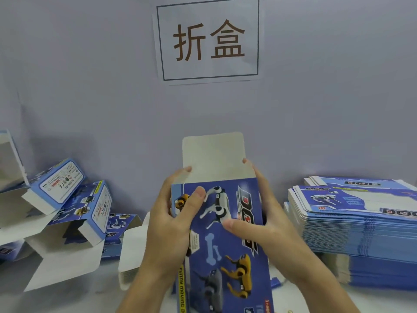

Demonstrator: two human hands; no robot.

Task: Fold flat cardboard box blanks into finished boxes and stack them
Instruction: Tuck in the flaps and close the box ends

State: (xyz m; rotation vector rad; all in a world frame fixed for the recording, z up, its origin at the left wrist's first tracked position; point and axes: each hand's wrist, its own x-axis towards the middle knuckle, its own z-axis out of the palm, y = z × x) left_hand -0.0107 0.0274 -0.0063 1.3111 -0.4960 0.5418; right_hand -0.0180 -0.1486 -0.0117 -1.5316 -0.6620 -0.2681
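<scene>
At the near middle of the table, in the head view, you hold a blue printed cardboard box blank (pixel 228 240) showing robot dogs and a pale bone, upright and tilted slightly away from you. Its plain white top flap (pixel 213 154) stands up above the printed panel, in front of the grey wall (pixel 90 75). Your left hand (pixel 171 222) grips the blank's left edge, thumb curled over the printed face near a small yellow dog picture, fingertips reaching behind to the base of the flap. Your right hand (pixel 266 218) clasps the right edge, thumb pressed flat across the face by the white dog picture, fingers wrapped round the back.

Along the right edge of the table lies a tall stack of flat blue box blanks (pixel 356 231), well apart from your right hand. Toward the left edge sits a loose pile of folded blue-and-white boxes (pixel 74 204) with open white flaps, tilted and leaning on one another. Between that pile and your left hand rests a low bundle of white-faced flat blanks (pixel 130 251) on the pale table (pixel 67 299). On the wall above hangs a white paper sign (pixel 208 39) with two brown characters inside a dark border.
</scene>
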